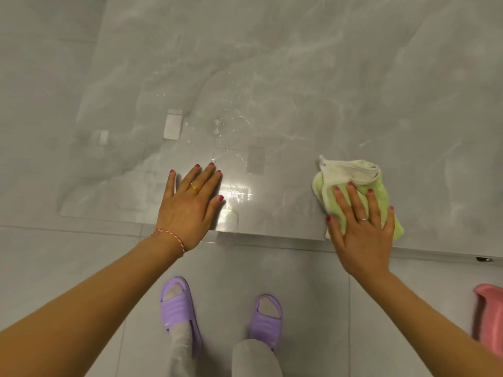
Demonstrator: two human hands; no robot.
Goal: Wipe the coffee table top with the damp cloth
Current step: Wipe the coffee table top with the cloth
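Green damp cloth is pressed flat under the right hand, fingers straight, near the counter front edge; left of the cloth, the left hand is spread flat, likely for bracing.

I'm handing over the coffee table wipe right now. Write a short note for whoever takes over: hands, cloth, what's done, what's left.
Left hand: flat, fingers spread, resting on the glossy grey marble-look coffee table top near its front edge, holding nothing.
Right hand: fingers straight, pressing the crumpled green and white damp cloth onto the table top near the front edge, to the right.
Done: cannot tell how much is wiped.
Left: water droplets and streaks sit beyond the left hand; they look unwiped, so sweep the cloth there next.
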